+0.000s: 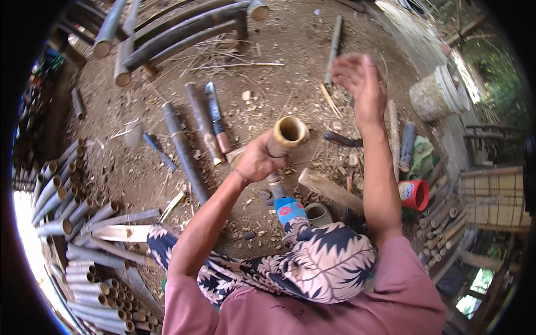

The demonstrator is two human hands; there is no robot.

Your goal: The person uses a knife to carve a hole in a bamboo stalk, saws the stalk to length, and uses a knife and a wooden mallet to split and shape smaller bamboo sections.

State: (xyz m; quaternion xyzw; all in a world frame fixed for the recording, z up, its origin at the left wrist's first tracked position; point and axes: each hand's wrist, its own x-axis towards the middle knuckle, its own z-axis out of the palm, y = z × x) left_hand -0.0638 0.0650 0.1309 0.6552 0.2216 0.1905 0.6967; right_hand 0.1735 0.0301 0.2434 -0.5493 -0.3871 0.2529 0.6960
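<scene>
My left hand (259, 158) is wrapped round a short bamboo tube (278, 146), whose hollow, pale-rimmed mouth faces up toward me. The tube's lower part is hidden by the hand. Off to the right, my right hand (368, 92) is raised with the fingers apart and nothing in it; the fingertips are blurred by motion. Beneath that arm a dark curved handle (341, 139) shows on the ground, partly covered by the forearm. Left of the tube lies a long-bladed knife (214, 109) with a wooden grip, beside a bamboo pole (202, 118).
Another bamboo pole (185, 151) and a thin blue tool (159, 151) lie farther left. A wooden block (329, 190) rests near my legs. On the right are a red tub (414, 195) and a dirty white bucket (435, 95). Stacked bamboo (92, 290) fills the lower left.
</scene>
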